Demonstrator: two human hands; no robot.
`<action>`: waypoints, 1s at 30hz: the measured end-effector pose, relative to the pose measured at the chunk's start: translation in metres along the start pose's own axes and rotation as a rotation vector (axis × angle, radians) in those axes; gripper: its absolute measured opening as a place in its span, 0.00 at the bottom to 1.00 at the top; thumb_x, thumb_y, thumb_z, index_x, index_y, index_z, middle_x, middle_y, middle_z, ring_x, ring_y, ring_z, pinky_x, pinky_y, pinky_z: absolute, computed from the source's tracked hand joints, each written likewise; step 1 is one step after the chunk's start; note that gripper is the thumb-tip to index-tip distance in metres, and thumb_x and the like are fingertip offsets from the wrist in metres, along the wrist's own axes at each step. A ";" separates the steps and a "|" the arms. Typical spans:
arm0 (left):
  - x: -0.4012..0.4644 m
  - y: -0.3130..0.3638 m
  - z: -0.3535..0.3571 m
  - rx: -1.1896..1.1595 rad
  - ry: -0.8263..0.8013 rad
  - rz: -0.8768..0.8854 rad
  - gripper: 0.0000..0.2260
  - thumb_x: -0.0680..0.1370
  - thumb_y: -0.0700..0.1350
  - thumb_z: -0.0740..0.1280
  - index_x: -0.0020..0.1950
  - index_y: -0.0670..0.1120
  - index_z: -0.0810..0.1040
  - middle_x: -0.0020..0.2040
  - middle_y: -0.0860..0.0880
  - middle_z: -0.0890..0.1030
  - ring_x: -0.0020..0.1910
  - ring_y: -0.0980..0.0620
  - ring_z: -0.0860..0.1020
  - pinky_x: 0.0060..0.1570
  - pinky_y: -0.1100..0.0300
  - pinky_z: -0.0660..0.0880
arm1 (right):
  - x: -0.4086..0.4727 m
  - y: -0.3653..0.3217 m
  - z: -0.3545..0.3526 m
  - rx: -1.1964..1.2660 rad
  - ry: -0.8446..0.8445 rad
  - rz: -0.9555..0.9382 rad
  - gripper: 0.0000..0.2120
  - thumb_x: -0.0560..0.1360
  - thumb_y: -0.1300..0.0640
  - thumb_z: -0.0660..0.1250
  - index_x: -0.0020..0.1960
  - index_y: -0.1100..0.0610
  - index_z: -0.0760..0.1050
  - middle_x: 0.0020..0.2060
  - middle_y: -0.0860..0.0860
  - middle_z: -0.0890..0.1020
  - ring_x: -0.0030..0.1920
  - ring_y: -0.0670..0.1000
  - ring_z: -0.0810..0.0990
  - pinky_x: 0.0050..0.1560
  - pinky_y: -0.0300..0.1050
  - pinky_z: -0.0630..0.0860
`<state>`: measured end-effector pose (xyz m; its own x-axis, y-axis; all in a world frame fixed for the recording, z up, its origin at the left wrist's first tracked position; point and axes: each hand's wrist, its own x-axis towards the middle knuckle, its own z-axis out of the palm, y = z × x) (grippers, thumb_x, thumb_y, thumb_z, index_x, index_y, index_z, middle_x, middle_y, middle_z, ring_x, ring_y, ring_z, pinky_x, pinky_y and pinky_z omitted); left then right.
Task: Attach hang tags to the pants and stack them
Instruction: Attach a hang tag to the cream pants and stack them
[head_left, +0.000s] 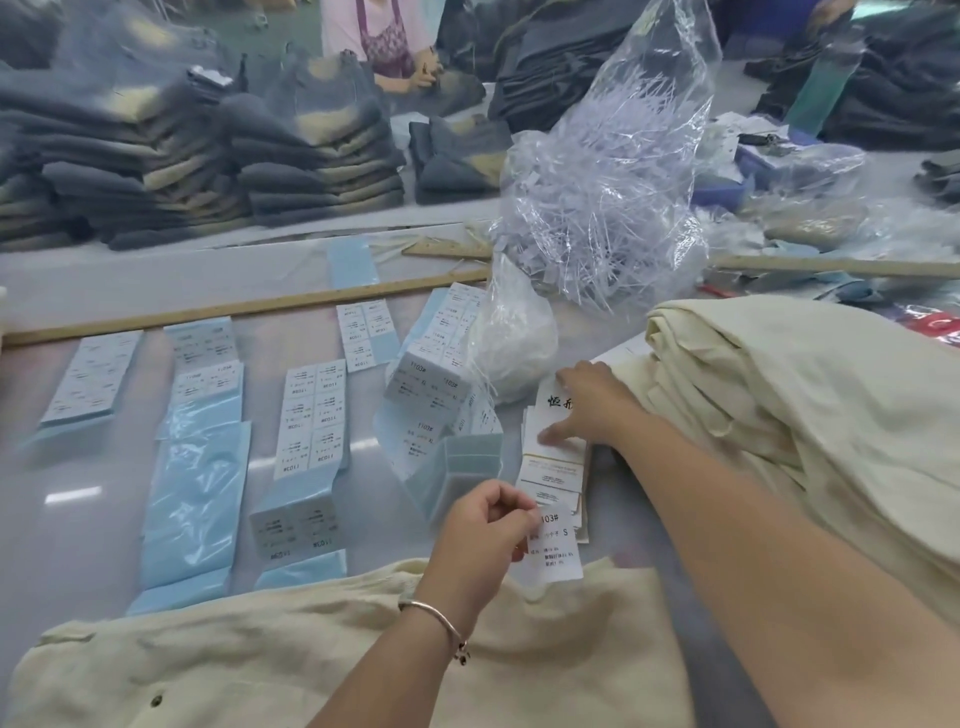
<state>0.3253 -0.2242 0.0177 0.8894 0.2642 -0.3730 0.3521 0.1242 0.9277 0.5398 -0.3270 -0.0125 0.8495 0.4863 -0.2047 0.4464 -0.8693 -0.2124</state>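
Label sheets (311, 415) left of pants stack (810, 415)

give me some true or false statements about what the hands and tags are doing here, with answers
1. The left hand pinches a white size label marked S. True.
2. The right hand grips the clear bag of plastic fasteners. False: it rests on the pile of white hang tags, apart from the bag.
3. Cream pants lie spread in front of the person. True.
4. The folded cream stack sits left of the hands. False: it is to the right.
5. The left wrist is bare. False: it wears a bracelet.
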 end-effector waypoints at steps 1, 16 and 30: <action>0.000 0.000 0.000 0.003 0.000 0.000 0.06 0.76 0.34 0.67 0.40 0.43 0.76 0.29 0.53 0.78 0.26 0.58 0.71 0.31 0.66 0.70 | 0.000 0.000 0.000 0.005 0.016 -0.006 0.38 0.61 0.36 0.77 0.62 0.55 0.69 0.56 0.53 0.71 0.60 0.55 0.68 0.56 0.51 0.72; -0.012 -0.001 -0.008 0.015 0.040 0.001 0.06 0.76 0.33 0.67 0.41 0.41 0.76 0.28 0.52 0.76 0.25 0.58 0.70 0.30 0.67 0.69 | -0.009 0.007 0.006 0.519 0.274 0.143 0.04 0.71 0.63 0.70 0.45 0.59 0.77 0.41 0.55 0.80 0.43 0.55 0.76 0.45 0.48 0.72; -0.053 0.022 -0.061 -0.125 0.186 0.204 0.10 0.74 0.32 0.68 0.40 0.46 0.80 0.36 0.50 0.81 0.37 0.54 0.78 0.43 0.58 0.76 | -0.159 -0.078 -0.087 1.189 0.931 -0.185 0.10 0.74 0.64 0.66 0.49 0.49 0.77 0.40 0.44 0.85 0.40 0.44 0.82 0.40 0.43 0.78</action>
<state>0.2683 -0.1773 0.0563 0.8653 0.4650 -0.1870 0.1233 0.1642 0.9787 0.3946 -0.3443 0.1201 0.8813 -0.0457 0.4704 0.4705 -0.0089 -0.8824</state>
